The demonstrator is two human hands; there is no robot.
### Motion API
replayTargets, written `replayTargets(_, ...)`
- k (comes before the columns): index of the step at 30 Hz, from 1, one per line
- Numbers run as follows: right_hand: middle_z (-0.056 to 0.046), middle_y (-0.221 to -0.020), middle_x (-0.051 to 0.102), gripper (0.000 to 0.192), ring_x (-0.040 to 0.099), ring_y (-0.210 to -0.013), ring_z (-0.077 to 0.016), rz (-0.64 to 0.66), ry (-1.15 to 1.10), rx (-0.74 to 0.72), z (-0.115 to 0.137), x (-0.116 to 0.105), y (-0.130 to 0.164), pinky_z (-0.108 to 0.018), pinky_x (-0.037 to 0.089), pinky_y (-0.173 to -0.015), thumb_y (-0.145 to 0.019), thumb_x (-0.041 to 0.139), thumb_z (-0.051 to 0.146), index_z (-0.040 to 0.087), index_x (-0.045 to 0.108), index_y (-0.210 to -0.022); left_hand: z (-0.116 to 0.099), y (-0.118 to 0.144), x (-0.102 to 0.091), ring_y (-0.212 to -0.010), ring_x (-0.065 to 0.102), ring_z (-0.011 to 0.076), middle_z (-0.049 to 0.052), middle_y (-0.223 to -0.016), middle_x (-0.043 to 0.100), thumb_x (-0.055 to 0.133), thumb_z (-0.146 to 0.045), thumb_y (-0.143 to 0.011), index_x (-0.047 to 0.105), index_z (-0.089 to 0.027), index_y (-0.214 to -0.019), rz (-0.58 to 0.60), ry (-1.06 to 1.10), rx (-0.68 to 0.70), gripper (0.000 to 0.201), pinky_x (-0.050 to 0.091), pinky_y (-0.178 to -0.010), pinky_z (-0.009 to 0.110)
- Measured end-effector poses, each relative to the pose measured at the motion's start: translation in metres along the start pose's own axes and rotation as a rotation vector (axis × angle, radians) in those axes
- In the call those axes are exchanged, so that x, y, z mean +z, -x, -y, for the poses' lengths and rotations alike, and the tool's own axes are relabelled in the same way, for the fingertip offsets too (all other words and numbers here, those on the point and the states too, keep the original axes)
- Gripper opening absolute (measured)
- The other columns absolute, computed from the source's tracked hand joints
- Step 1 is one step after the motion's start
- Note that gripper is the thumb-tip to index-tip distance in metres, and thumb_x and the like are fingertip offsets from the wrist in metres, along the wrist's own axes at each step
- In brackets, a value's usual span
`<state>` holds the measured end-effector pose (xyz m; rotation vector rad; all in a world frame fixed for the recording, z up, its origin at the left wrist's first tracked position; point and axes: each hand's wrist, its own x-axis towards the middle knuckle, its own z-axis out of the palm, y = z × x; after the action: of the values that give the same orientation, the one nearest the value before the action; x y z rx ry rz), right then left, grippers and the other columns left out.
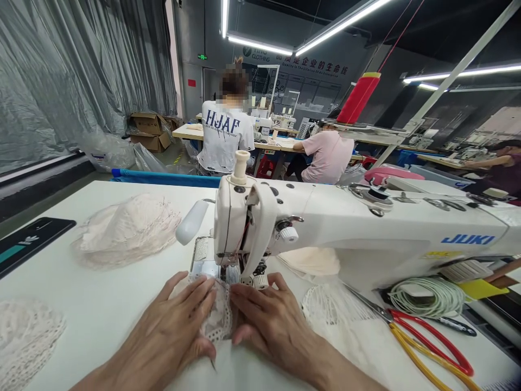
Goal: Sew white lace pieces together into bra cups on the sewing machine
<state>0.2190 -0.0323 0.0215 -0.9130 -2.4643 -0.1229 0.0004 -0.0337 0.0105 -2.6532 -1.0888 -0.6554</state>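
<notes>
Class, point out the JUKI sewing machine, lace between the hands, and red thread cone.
JUKI sewing machine (350, 214), head view: white arm.
Lace (220, 312), head view: exposed middle.
Red thread cone (359, 99), head view: wound side.

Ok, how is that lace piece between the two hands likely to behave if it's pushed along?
The lace piece will probably flop and ruck rather than stay stiff, since it looks thin and full of holes. It's likely light, so a gentle push should shift it across the smooth-looking tabletop. Its holed edge might snag.
</notes>
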Motion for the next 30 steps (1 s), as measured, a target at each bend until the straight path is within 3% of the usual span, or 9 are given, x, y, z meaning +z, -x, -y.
replayTargets(7,-0.007,-0.102,0.066,0.058,0.057,-0.073,-0.0177,0.036,-0.025,-0.029,-0.002,0.007,0.002,-0.036,0.033,-0.072,-0.090,0.026,0.061,0.016,0.058,-0.107,0.013,-0.006,0.009,-0.114,0.052,0.0212,0.004,-0.121,0.061,0.048,-0.041,-0.088,0.051,-0.021,-0.118,0.077,-0.004,0.003,0.036,0.018,-0.106,0.042)
replayTargets(13,-0.009,-0.105,0.066,0.059,0.058,-0.082,-0.0214,0.056,0.002,-0.002,-0.006,0.012,0.002,-0.039,0.031,-0.080,-0.092,0.025,0.059,0.015,0.052,-0.119,0.020,-0.012,0.011,-0.114,0.052,0.0219,0.002,-0.119,0.062,0.048,-0.043,-0.087,0.057,-0.026,-0.108,0.085,0.085,-0.069,0.027,0.018,-0.107,0.044)
replayTargets(19,-0.008,-0.100,0.066,0.053,0.057,-0.072,-0.0169,0.060,-0.026,-0.030,-0.005,0.004,0.000,-0.036,0.033,-0.073,-0.093,0.025,0.056,0.016,0.058,-0.107,0.002,-0.004,0.011,-0.109,0.053,0.0247,0.005,-0.115,0.063,0.047,-0.047,-0.088,0.053,-0.022,-0.117,0.026,0.063,-0.021,0.038,0.024,-0.103,0.046)
replayTargets(24,-0.003,-0.093,0.066,0.045,0.056,-0.071,-0.0141,0.038,-0.094,-0.054,-0.003,0.004,0.002,-0.034,0.031,-0.074,-0.094,0.033,0.052,0.017,0.058,-0.083,-0.023,0.002,0.005,-0.089,0.058,0.0200,0.002,-0.096,0.065,0.052,-0.041,-0.088,0.058,-0.021,-0.100,-0.009,0.152,-0.043,0.024,0.034,-0.084,0.038)
replayTargets(26,-0.004,-0.093,0.065,0.042,0.057,-0.073,-0.0147,0.030,-0.082,-0.049,-0.002,0.006,0.002,-0.033,0.032,-0.074,-0.093,0.036,0.052,0.017,0.058,-0.087,-0.028,0.000,0.004,-0.081,0.056,0.0185,0.001,-0.086,0.063,0.047,-0.028,-0.091,0.060,-0.020,-0.091,-0.011,0.183,-0.073,0.015,0.034,-0.081,0.038)
replayTargets(30,-0.008,-0.098,0.063,0.044,0.057,-0.078,-0.0175,0.017,-0.031,-0.026,-0.001,0.007,0.001,-0.033,0.032,-0.073,-0.091,0.037,0.054,0.016,0.054,-0.106,-0.027,-0.004,0.007,-0.074,0.053,0.0177,0.002,-0.075,0.058,0.034,-0.006,-0.090,0.058,-0.019,-0.075,-0.055,0.171,-0.105,0.031,0.034,-0.078,0.039)
